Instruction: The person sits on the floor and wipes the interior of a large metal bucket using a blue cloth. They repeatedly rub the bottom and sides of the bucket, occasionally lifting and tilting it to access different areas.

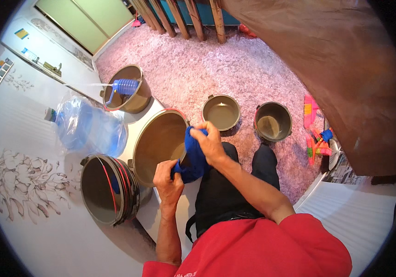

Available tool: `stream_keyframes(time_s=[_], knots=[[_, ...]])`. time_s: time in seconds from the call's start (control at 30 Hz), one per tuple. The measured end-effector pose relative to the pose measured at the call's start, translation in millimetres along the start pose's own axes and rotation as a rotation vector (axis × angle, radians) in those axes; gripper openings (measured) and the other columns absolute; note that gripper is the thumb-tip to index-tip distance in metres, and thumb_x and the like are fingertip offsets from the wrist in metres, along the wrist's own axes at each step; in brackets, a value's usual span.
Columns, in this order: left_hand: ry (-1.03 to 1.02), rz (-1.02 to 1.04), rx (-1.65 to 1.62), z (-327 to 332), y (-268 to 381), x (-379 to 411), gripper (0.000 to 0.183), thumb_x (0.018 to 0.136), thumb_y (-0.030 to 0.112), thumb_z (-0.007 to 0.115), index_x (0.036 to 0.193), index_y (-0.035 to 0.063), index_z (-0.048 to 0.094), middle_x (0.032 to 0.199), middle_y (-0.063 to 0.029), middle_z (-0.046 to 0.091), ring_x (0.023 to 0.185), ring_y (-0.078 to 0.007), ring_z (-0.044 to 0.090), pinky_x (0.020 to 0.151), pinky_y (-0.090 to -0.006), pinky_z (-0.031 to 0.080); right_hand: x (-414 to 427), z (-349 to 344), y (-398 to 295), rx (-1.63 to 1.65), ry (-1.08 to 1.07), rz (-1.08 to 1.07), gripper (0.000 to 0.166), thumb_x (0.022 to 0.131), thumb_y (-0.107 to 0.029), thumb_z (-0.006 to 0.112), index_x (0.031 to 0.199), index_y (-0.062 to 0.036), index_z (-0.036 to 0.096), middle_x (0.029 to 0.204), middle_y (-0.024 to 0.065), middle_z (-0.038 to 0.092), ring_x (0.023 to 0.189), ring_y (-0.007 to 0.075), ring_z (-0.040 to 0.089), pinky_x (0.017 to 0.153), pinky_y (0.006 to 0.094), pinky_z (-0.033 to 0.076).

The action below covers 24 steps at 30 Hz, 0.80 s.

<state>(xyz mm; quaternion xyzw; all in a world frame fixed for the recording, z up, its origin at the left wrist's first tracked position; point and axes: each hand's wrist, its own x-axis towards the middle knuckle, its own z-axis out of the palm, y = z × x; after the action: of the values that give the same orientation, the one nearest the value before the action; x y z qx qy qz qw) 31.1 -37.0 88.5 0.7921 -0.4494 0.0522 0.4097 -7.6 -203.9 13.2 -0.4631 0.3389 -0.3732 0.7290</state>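
Observation:
A blue cloth is stretched between my two hands over the near right rim of a large dark bucket. My left hand pinches the cloth's lower left corner. Higher up and to the right, my right hand grips its upper edge. The bucket stands upright on a white surface before me, with its inside facing up. The cloth hides part of the bucket's near side, and I cannot tell whether it touches the rim.
Left are nested buckets with red handles and a clear blue water jug. Behind, another bucket holds a blue hand pump. Two smaller vessels, a basin and a bucket, rest on the pink carpet. Brushes lie right.

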Motion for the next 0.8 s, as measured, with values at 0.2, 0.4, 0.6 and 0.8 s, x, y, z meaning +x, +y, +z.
stream_keyframes(time_s=[0.2,0.4,0.6,0.8], knots=[[0.028,-0.03,-0.043,-12,0,4,0.037,0.069,-0.014,0.057,0.102,-0.0003,0.068,0.097,-0.0177,0.068,0.092,-0.035,0.067,0.084,-0.0403,0.053,24,-8,23,-0.484,0.016,-0.374,0.015,0.093,-0.016,0.067,0.099,-0.0023,0.068,0.088,0.0135,0.071,0.081,0.0258,0.069,0.075,0.0368,0.053],[0.079,-0.067,-0.055,-17,-8,-1,0.033,0.074,-0.015,0.056,0.102,-0.003,0.067,0.095,-0.0121,0.067,0.088,-0.0241,0.066,0.084,-0.0314,0.051,-30,-33,58,-0.595,0.085,-0.294,0.018,0.095,-0.02,0.062,0.091,-0.0026,0.06,0.086,0.0204,0.065,0.086,0.0421,0.063,0.076,0.0496,0.049],[0.065,-0.088,-0.092,-12,-11,4,0.028,0.075,-0.014,0.058,0.099,-0.0027,0.067,0.093,-0.0102,0.068,0.086,-0.0209,0.065,0.082,-0.0299,0.051,-61,5,-12,-0.416,-0.093,-0.43,0.011,0.089,-0.008,0.068,0.096,-0.0018,0.063,0.092,0.0194,0.064,0.09,0.0413,0.064,0.079,0.0457,0.051],[0.109,-0.13,-0.151,-13,-18,-14,0.024,0.076,-0.012,0.058,0.097,-0.0023,0.067,0.091,-0.0088,0.066,0.084,-0.0183,0.063,0.08,-0.0287,0.05,21,15,10,-0.511,-0.019,-0.542,0.016,0.095,-0.018,0.062,0.094,-0.003,0.066,0.088,0.0206,0.064,0.089,0.0398,0.062,0.08,0.0481,0.05]])
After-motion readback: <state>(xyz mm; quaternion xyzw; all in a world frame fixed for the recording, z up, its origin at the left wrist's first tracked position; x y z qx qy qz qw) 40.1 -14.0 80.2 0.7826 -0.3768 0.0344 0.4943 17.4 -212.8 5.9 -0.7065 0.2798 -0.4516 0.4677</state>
